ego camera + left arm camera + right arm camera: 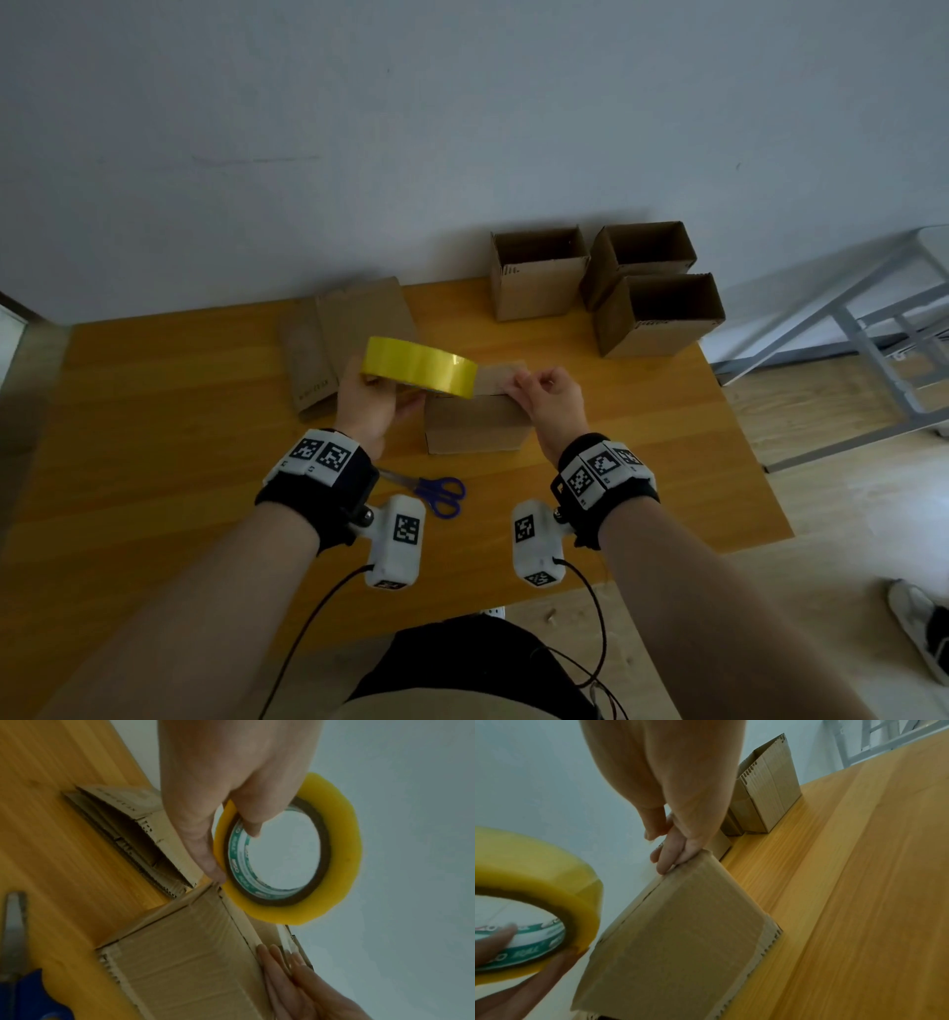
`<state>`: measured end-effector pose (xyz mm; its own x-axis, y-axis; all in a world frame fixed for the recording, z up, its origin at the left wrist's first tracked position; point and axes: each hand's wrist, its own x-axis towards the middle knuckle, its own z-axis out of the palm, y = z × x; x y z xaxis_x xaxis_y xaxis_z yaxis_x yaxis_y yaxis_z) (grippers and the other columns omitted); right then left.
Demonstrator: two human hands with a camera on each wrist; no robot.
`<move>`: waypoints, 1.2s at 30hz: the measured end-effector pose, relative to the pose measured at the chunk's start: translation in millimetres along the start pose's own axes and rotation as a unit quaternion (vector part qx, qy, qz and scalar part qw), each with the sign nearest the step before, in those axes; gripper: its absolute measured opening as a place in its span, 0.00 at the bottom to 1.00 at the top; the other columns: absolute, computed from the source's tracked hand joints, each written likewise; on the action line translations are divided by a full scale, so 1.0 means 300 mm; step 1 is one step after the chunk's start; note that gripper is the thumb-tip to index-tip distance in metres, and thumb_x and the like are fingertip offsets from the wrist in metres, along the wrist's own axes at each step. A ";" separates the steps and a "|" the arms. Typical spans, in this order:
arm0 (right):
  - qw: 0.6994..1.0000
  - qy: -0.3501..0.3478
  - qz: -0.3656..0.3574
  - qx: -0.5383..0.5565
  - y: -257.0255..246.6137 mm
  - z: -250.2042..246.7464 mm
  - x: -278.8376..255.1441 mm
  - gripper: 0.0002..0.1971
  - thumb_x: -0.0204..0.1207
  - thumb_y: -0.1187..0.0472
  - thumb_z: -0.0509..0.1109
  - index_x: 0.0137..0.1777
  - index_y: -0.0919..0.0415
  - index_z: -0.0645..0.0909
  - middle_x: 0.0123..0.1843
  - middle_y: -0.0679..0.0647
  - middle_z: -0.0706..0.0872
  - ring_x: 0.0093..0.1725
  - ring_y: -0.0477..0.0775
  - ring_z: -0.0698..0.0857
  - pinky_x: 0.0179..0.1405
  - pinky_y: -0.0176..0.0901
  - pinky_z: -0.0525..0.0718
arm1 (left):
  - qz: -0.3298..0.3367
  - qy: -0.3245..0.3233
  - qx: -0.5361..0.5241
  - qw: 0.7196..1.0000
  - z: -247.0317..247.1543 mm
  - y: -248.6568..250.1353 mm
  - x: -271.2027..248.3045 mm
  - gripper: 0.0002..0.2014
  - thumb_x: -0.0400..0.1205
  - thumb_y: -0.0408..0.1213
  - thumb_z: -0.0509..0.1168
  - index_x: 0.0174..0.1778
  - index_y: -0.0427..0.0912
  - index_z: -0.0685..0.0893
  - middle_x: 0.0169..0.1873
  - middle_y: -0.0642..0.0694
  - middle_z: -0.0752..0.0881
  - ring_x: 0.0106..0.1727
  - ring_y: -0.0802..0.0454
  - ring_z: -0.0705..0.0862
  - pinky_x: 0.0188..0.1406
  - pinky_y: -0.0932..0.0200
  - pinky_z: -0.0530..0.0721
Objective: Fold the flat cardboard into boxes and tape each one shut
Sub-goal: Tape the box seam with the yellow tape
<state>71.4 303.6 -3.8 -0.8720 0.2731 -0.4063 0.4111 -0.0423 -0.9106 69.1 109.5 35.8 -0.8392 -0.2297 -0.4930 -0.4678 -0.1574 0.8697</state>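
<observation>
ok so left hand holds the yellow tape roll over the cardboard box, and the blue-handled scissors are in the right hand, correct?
Not quite. The blue-handled scissors lie on the wooden table, as the head view shows. The right hand pinches at the cardboard box top. The left hand does hold the yellow tape roll.

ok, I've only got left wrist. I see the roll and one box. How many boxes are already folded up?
Observer: Three open boxes stand at the far right of the table, tops not closed.
Operator: Any tape on the box in front yet?
Observer: Yes. The right wrist view shows a shiny tape strip already running down one side of the box.
Operator: What is the right hand doing?
Observer: In the head view the right hand pinches thumb to forefinger above the box top, on what looks like the tape end drawn from the tape roll.
</observation>
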 end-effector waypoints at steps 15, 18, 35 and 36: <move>0.999 0.003 0.029 0.017 -0.007 0.001 0.007 0.09 0.80 0.62 0.68 0.42 0.57 0.69 0.53 0.63 0.84 0.56 0.61 0.85 0.58 0.54 0.84 | -0.050 0.030 -0.047 0.997 0.069 -0.022 -0.013 0.17 0.86 0.37 0.57 0.71 0.36 0.71 0.56 0.39 0.78 0.42 0.45 0.84 0.48 0.48 0.85; 0.995 0.014 0.048 0.081 -0.022 -0.015 0.009 0.07 0.84 0.67 0.59 0.44 0.60 0.67 0.51 0.59 0.82 0.52 0.55 0.86 0.54 0.50 0.87 | -0.049 0.050 -0.034 0.997 0.081 -0.022 -0.017 0.16 0.86 0.37 0.57 0.69 0.36 0.72 0.55 0.38 0.78 0.45 0.42 0.84 0.47 0.48 0.85; 0.987 0.053 0.065 0.134 0.044 -0.097 -0.007 0.06 0.82 0.68 0.64 0.43 0.64 0.72 0.44 0.61 0.80 0.43 0.53 0.85 0.41 0.40 0.88 | -0.059 0.029 0.002 0.998 0.100 -0.021 -0.003 0.15 0.84 0.35 0.62 0.65 0.35 0.75 0.59 0.36 0.80 0.59 0.39 0.81 0.44 0.50 0.86; 0.988 0.051 0.066 0.133 0.042 -0.097 -0.006 0.06 0.82 0.69 0.64 0.43 0.63 0.72 0.43 0.61 0.81 0.42 0.53 0.85 0.41 0.40 0.88 | -0.062 0.030 0.003 0.998 0.100 -0.020 -0.003 0.15 0.83 0.35 0.63 0.65 0.35 0.75 0.59 0.36 0.80 0.60 0.38 0.81 0.44 0.50 0.86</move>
<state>86.0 330.4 -12.5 -0.7780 0.3439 -0.5258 0.4230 -0.3321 -0.8431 64.3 139.6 31.8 -0.7565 -0.2668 -0.5971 -0.5684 -0.1832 0.8021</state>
